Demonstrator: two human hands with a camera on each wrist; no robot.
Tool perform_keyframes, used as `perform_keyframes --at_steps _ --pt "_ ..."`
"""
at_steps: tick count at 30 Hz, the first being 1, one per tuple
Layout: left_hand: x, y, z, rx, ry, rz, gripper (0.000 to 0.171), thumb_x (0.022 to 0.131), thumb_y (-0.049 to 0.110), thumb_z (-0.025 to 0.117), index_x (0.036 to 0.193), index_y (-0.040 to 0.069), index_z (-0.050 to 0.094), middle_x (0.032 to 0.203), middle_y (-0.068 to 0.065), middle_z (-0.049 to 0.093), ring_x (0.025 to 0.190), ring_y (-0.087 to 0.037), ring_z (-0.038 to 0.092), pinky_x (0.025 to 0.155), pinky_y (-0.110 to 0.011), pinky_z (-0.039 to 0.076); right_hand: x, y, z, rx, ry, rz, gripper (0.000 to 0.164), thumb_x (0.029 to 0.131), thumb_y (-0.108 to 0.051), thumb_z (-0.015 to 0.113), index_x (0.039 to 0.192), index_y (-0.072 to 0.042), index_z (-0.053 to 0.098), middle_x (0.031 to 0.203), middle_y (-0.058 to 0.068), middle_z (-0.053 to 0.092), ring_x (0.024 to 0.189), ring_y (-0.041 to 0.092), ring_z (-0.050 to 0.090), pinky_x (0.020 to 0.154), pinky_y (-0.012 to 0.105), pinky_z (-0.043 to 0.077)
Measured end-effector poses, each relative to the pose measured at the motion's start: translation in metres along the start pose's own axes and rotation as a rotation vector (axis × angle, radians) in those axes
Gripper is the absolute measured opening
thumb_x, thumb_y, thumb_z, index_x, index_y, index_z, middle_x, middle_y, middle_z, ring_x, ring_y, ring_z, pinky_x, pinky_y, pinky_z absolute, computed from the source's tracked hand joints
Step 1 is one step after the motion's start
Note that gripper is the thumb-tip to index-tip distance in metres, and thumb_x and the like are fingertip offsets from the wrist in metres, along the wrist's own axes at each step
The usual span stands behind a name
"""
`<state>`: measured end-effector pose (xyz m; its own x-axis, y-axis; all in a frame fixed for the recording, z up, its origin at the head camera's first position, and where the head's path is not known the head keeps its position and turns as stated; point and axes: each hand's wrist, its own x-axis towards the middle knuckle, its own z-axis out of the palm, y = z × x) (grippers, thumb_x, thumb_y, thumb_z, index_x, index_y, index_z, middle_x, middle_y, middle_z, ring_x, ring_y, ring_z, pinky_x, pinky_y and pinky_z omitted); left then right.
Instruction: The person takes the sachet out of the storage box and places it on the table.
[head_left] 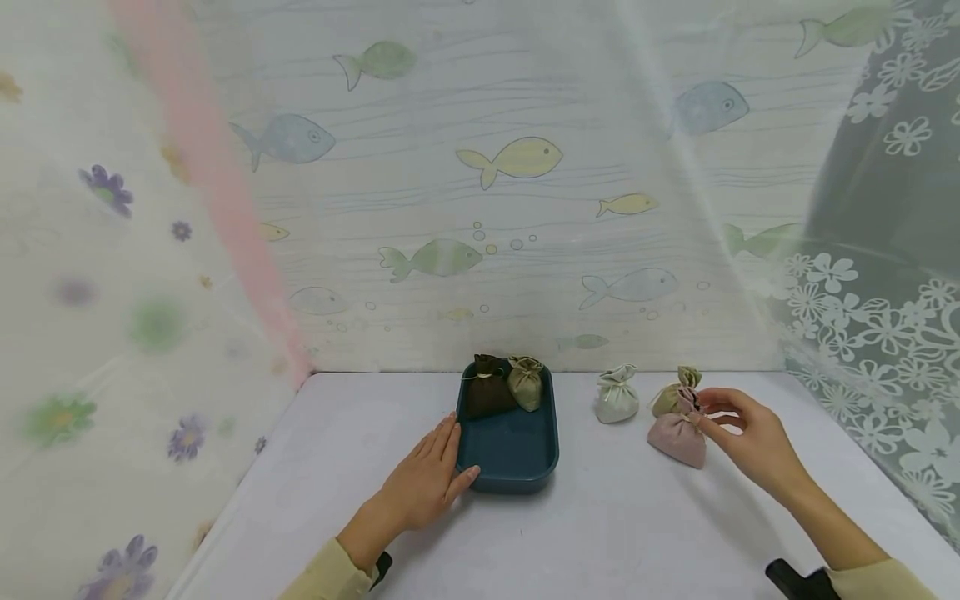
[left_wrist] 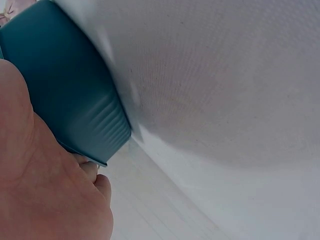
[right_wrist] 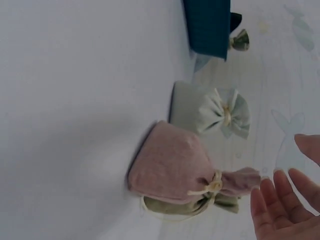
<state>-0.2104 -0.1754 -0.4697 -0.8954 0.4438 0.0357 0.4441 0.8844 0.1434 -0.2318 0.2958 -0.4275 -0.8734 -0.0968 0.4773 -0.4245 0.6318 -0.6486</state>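
A dark teal tray (head_left: 507, 450) lies on the white table, its outer wall (left_wrist: 65, 85) filling the upper left of the left wrist view. My left hand (head_left: 426, 475) rests along the tray's left side, fingers straight, thumb near the front corner. Inside, at the far end, are a dark brown drawstring pouch (head_left: 489, 395) and a khaki one (head_left: 527, 388). To the right, my right hand (head_left: 757, 442) is at the tied neck of a pink drawstring pouch (right_wrist: 170, 162); in the right wrist view its thumb and fingers stand apart, fingertips by the pouch's top.
Behind the pink pouch, partly hidden, is an olive-green pouch (right_wrist: 172, 207). A whitish pouch (head_left: 617, 398) stands between the tray and these two. A fish-print curtain (head_left: 510, 208) hangs along the table's back edge, with a lace-patterned sheet (head_left: 885, 333) on the right.
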Motion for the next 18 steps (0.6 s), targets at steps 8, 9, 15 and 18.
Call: perform_keyframes --at_steps 8,9,15,18 --pt "-0.001 0.002 -0.002 -0.015 -0.007 -0.002 0.089 0.106 0.066 0.018 0.162 -0.003 0.014 0.171 -0.015 0.002 0.158 -0.027 0.005 0.127 -0.045 0.016 0.009 -0.019 0.015 0.021 -0.034 -0.027 0.035 0.096 -0.011 0.073 0.127 0.003 0.063 0.114 0.018 0.067 0.098 -0.002 0.056 0.082 0.005 0.047" --pt "-0.001 0.002 -0.002 -0.015 -0.005 0.000 0.088 0.107 0.066 0.019 0.162 -0.004 0.014 0.171 -0.015 0.003 0.158 -0.027 0.005 0.126 -0.045 0.016 0.011 -0.021 0.017 0.025 -0.040 -0.022 0.035 0.097 -0.012 0.073 0.127 0.003 0.063 0.114 0.018 0.067 0.097 -0.001 0.056 0.080 0.007 0.048" --pt "-0.002 0.002 -0.003 -0.022 0.010 0.010 0.088 0.107 0.064 0.021 0.161 -0.006 0.017 0.171 -0.018 0.007 0.158 -0.031 0.009 0.126 -0.048 0.019 0.023 -0.035 0.032 0.065 -0.093 0.012 0.039 0.098 -0.019 0.073 0.131 -0.001 0.062 0.118 0.015 0.067 0.099 0.011 0.064 0.080 0.016 0.052" --pt "-0.002 0.002 -0.003 -0.023 0.008 0.010 0.088 0.107 0.064 0.021 0.161 -0.006 0.017 0.171 -0.018 0.008 0.158 -0.031 0.009 0.125 -0.048 0.019 0.031 -0.042 0.044 0.069 -0.125 0.011 0.042 0.097 -0.020 0.073 0.132 0.000 0.061 0.121 0.016 0.067 0.106 0.025 0.066 0.087 0.027 0.056"
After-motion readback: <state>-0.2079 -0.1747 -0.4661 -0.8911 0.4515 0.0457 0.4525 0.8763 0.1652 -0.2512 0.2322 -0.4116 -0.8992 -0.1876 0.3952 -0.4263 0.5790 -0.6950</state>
